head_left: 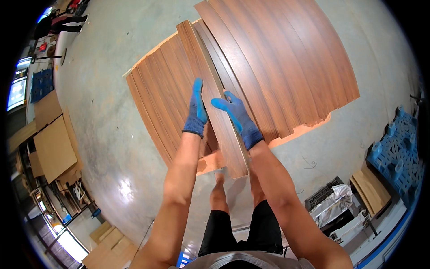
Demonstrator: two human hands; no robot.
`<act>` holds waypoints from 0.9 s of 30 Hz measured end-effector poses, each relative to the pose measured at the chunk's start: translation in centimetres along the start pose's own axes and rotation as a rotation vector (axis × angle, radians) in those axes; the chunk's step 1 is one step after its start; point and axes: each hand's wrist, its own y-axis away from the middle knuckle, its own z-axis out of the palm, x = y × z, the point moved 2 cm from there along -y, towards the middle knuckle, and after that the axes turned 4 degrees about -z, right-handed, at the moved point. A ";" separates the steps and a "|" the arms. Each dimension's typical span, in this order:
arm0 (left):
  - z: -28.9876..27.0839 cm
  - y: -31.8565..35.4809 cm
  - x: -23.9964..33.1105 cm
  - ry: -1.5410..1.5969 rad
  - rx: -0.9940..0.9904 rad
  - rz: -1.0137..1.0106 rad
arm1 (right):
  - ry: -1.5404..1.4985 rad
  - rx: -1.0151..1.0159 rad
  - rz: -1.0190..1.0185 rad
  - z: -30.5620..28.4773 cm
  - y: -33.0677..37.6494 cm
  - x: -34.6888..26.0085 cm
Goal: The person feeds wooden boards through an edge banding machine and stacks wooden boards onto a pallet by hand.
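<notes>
A long narrow wood-grain plank runs lengthwise in front of me, raised over a stack of brown boards. My left hand, in a blue work glove, presses along its left edge, with some fingers hidden. On the opposite side, my gloved right hand grips the right edge, its thumb lying over the top face and its other fingers partly out of sight. Under and left of the plank lie several matching boards. A broader stack of wood-grain boards spreads to the right.
Orange-brown sheeting shows beneath the boards' near edge. Blue plastic pallets stand at the right. Cardboard sheets lean at the left, and flat cardboard lies lower left. A person's dark-clothed legs appear far left. The floor is smooth grey.
</notes>
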 end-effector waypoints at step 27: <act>-1.0 -7.4 -1.3 -0.253 -0.006 0.010 | 0.017 0.032 -0.048 -1.5 -3.9 1.0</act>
